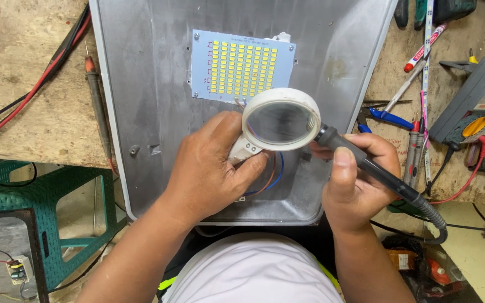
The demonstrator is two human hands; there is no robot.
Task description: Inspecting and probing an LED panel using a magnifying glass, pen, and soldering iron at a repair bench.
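**Lens held over the small white part, between the two hands**

The right hand (357, 174) is closed around a black handle (377, 171) that slants up-left to the round magnifier (282, 119). Just left, the left hand (211, 168) pinches a small white part (245, 148), touching the lens's lower-left rim. Both sit over the grey metal housing (141, 112), below its LED board (242, 67), near the worktop (23, 101) front edge.

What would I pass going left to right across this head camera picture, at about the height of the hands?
Green plastic stool → left hand → white magnifying glass → right hand on a black handle → grey multimeter.
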